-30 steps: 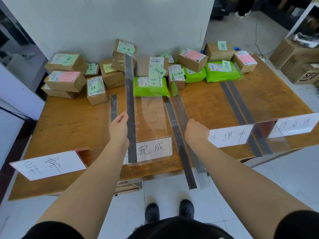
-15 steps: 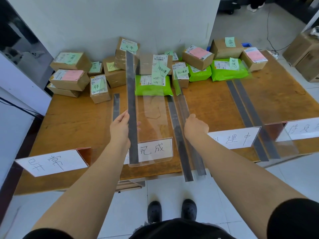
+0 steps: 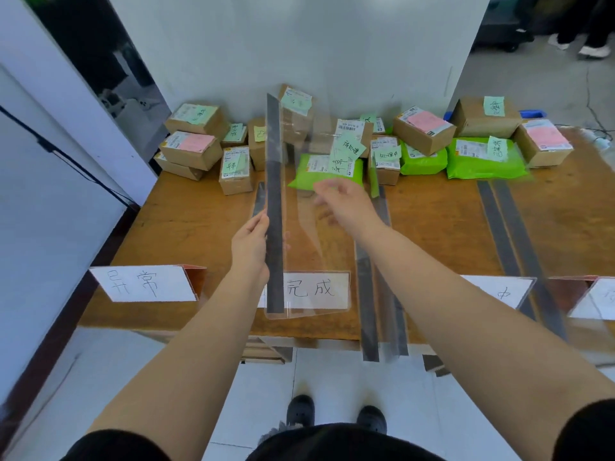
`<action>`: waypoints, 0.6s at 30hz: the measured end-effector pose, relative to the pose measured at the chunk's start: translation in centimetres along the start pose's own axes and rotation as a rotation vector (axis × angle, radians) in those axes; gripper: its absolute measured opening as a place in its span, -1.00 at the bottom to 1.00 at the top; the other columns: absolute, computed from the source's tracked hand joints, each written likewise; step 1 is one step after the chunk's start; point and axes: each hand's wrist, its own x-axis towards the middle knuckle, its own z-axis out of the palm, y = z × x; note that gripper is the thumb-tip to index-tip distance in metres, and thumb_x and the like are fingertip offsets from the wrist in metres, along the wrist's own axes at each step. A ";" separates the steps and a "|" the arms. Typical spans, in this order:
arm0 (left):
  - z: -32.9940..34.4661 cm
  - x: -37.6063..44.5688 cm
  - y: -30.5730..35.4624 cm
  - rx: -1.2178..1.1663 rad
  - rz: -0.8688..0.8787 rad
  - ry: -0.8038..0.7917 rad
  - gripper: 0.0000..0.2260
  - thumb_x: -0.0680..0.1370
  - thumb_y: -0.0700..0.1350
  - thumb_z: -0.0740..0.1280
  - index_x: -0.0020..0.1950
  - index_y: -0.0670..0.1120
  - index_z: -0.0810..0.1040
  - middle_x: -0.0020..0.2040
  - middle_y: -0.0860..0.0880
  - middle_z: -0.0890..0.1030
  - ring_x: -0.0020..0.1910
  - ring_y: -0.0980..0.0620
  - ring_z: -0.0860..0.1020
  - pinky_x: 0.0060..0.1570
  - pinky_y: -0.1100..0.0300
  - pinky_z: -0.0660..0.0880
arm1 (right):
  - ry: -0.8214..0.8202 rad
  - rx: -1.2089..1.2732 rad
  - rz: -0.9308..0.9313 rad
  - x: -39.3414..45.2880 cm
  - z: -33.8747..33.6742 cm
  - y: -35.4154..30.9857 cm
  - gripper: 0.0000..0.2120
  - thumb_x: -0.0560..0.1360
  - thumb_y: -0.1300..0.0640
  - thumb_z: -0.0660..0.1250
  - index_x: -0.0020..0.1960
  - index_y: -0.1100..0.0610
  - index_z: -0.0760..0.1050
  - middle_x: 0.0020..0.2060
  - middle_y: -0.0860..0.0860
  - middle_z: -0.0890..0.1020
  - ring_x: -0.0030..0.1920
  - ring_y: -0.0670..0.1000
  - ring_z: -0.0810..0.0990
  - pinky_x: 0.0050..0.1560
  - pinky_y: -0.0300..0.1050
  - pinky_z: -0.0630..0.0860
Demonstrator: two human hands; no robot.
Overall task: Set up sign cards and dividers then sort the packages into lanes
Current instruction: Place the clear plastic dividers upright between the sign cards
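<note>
**Clear divider held upright over the table's left-centre**

Far L: white sign card (image 3: 146, 283) at the near edge of the wooden table (image 3: 186, 224); L hand (image 3: 250, 248) pinches the clear divider (image 3: 299, 207) by its dark strip, thumb on the near face; divider stands on edge, long axis running away from the person, far end raised toward the cardboard boxes (image 3: 191, 146), near end just above a 2nd card (image 3: 311, 289). R hand (image 3: 346, 202) blurred, fingers spread & loose, behind the clear sheet; contact unclear. Further R: another divider (image 3: 371, 314) lying flat, overhanging the edge; green mailers (image 3: 486, 158) along the back; a 3rd divider (image 3: 509, 247); grey wall behind, pale tiled floor below.
</note>
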 end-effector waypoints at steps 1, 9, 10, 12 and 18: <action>-0.4 -0.2 0.2 0.017 0.008 0.012 -0.79 0.59 -0.09 0.25 0.20 -0.02 0.56 -0.03 -0.03 0.64 -0.04 -0.06 0.62 0.01 0.02 0.59 | -0.023 0.020 -0.004 0.2 0.7 -0.3 -0.86 0.54 0.14 0.26 0.09 0.11 0.43 -0.08 0.13 0.60 -0.37 0.03 0.53 -0.34 -0.14 0.44; -5.7 1.6 3.1 0.186 0.061 -0.042 -0.76 0.61 -0.09 0.19 0.23 0.04 0.55 0.11 0.00 0.63 0.09 -0.04 0.59 0.15 -0.02 0.53 | -0.015 -0.024 -0.030 0.4 6.3 -2.4 -0.79 0.53 0.35 0.07 0.03 0.11 0.38 -0.26 0.06 0.55 -0.49 -0.02 0.51 -0.62 -0.34 0.35; -6.6 2.0 3.6 0.204 0.072 -0.057 -0.76 0.61 -0.10 0.19 0.22 0.03 0.55 0.10 0.00 0.63 0.09 -0.03 0.59 0.14 0.00 0.53 | -0.007 -0.048 -0.033 0.4 7.1 -2.7 -0.81 0.53 0.34 0.06 -0.01 0.12 0.37 -0.25 0.08 0.55 -0.46 0.00 0.51 -0.62 -0.34 0.36; -8.4 2.9 4.6 0.240 0.079 -0.090 -0.78 0.61 -0.12 0.20 0.19 0.02 0.56 0.09 -0.01 0.63 0.08 -0.01 0.59 0.09 0.04 0.54 | 0.015 -0.087 -0.033 0.7 9.0 -3.2 -0.82 0.54 0.31 0.06 -0.14 0.11 0.35 -0.23 0.11 0.55 -0.45 -0.01 0.53 -0.60 -0.32 0.40; -13.7 6.7 7.0 0.441 0.099 -0.135 -0.85 0.60 -0.13 0.22 0.11 -0.04 0.54 0.04 0.00 0.60 -0.02 0.05 0.54 -0.17 0.23 0.48 | 0.064 -0.161 -0.002 1.9 15.1 -3.7 -0.79 0.53 0.28 0.06 -0.24 0.12 0.34 -0.26 0.16 0.58 -0.47 0.00 0.53 -0.60 -0.29 0.40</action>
